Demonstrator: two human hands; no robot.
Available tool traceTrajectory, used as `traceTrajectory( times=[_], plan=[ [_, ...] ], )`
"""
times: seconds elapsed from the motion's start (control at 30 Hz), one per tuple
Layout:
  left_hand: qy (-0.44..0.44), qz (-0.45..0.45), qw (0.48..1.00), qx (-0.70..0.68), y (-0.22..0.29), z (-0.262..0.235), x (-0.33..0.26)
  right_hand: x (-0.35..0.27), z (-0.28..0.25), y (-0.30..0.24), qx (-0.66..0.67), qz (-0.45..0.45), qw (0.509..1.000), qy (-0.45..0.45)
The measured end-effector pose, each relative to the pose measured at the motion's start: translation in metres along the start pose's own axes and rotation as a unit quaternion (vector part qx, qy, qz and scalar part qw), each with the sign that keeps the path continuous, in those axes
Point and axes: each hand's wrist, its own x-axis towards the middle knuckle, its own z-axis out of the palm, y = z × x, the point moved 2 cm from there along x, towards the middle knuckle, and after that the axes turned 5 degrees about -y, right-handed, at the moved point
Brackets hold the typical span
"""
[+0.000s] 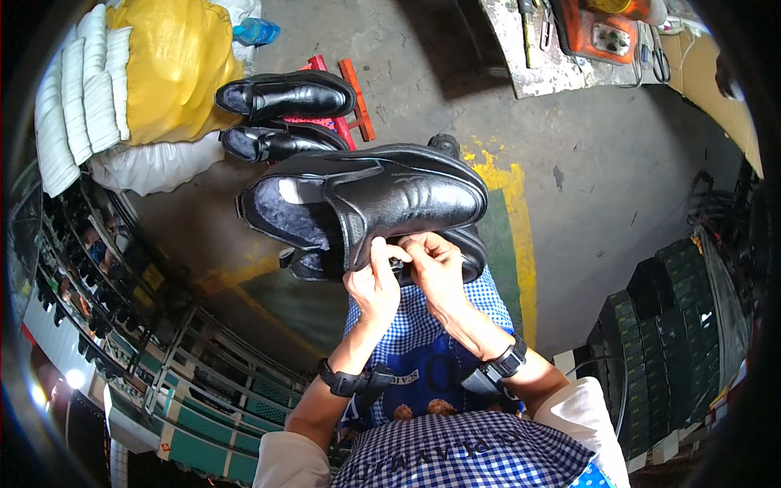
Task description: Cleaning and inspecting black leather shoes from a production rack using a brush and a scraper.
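A black leather slip-on shoe point(407, 195) with grey fluffy lining lies in front of me, its toe to the right. Below it, partly hidden, is a second black shoe point(313, 265). My left hand point(374, 281) is closed at the near side of the upper shoe, thumb and finger pinched together. Close beside it, my right hand point(435, 268) is also closed in a pinch, fingertips almost meeting the left ones. Whatever lies between the fingertips is too small to make out. Black bands circle both wrists, and a blue checked apron point(480, 305) covers my lap.
Two more black shoes point(301, 96) rest on a red stool point(355, 102) beyond. Yellow and white sacks point(175, 73) stand far left, above a rack point(98, 285). A worktable point(537, 77) with tools is far right; stacked dark green boxes point(651, 350) stand at right.
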Motion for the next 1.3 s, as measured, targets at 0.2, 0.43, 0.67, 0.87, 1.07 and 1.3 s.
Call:
traceTrajectory(
  times=[0.2, 0.43, 0.67, 0.87, 1.07, 1.3],
  plan=[
    [0.073, -0.012, 0.997, 0.016, 0.0, 0.002, 0.006, 0.002, 0.005, -0.008, -0.085, -0.065, 0.994, -0.035],
    [0.096, -0.043, 0.994, 0.012, 0.016, 0.007, 0.02, 0.005, 0.008, -0.011, -0.091, -0.119, 0.987, -0.055],
    [0.048, -0.037, 0.998, 0.018, 0.018, -0.001, 0.016, -0.002, 0.009, -0.029, 0.053, 0.017, 0.994, -0.091],
    [0.047, 0.004, 0.999, -0.021, 0.031, -0.011, 0.022, -0.006, -0.024, -0.05, -0.302, -0.163, 0.939, -0.002],
    [0.02, -0.063, 0.997, -0.037, 0.024, 0.0, 0.01, -0.008, -0.042, -0.07, -0.629, -0.291, 0.72, 0.027],
    [0.016, -0.059, 0.998, -0.028, 0.021, 0.013, 0.0, 0.019, -0.075, -0.052, -0.665, -0.193, 0.719, 0.05]
  ],
)
